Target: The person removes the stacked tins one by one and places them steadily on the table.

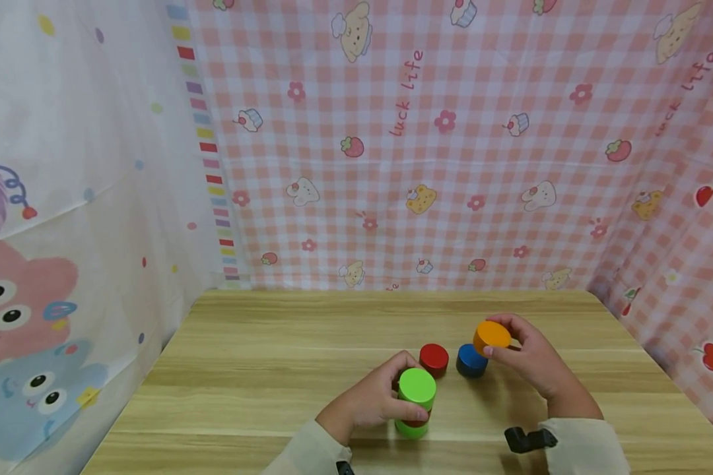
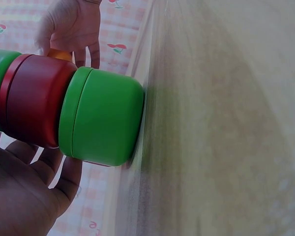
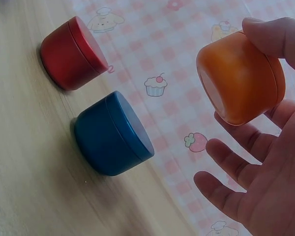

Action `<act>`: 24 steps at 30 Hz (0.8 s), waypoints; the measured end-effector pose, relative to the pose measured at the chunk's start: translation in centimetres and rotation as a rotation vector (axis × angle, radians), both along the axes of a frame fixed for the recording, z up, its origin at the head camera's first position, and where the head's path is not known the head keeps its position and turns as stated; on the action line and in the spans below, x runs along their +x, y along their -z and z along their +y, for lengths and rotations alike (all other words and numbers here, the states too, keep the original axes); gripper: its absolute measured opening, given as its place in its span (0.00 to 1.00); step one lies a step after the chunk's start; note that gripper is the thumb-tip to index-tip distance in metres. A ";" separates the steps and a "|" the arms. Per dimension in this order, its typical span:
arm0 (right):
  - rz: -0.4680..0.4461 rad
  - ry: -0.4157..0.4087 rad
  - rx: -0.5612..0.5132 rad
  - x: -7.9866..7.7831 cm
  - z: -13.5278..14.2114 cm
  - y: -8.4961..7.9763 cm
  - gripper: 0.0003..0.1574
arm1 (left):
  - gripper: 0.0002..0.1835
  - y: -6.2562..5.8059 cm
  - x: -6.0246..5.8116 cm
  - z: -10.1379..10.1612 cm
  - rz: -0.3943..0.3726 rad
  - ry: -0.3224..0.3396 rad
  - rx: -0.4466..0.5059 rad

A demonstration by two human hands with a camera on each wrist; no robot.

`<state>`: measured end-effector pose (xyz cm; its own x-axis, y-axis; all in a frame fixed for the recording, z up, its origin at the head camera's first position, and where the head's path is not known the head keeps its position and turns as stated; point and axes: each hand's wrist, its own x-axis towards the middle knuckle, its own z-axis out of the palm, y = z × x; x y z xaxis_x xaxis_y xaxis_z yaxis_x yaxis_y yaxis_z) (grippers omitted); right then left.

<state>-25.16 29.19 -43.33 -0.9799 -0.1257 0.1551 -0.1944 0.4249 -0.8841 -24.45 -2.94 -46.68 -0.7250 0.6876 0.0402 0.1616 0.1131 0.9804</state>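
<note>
- On the wooden table (image 1: 261, 382): a green-red-green stack of tins (image 1: 416, 398), grasped by the curled left hand (image 1: 374, 398).
- Above the table: an orange tin (image 1: 490, 337), pinched between thumb and fingers of the right hand (image 1: 531, 359).
- Between stack and orange tin: a red tin (image 1: 434, 359) and a blue tin (image 1: 471, 362), upright, slightly apart.
- Behind: a pink checked cloth (image 1: 392, 171).

wood-grain table (image 1: 261, 363) | pink gingham cloth (image 1: 416, 155), behind | white cartoon cloth (image 1: 107, 224), left
</note>
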 end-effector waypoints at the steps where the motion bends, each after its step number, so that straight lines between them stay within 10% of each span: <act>1: -0.001 0.000 -0.004 0.0 0.0 0.0 0.34 | 0.25 0.0 0.0 0.0 -0.001 -0.001 -0.001; 24: 0.004 0.023 -0.017 -0.2 0.9 1.0 0.35 | 0.26 0.0 0.0 0.0 -0.007 0.000 -0.003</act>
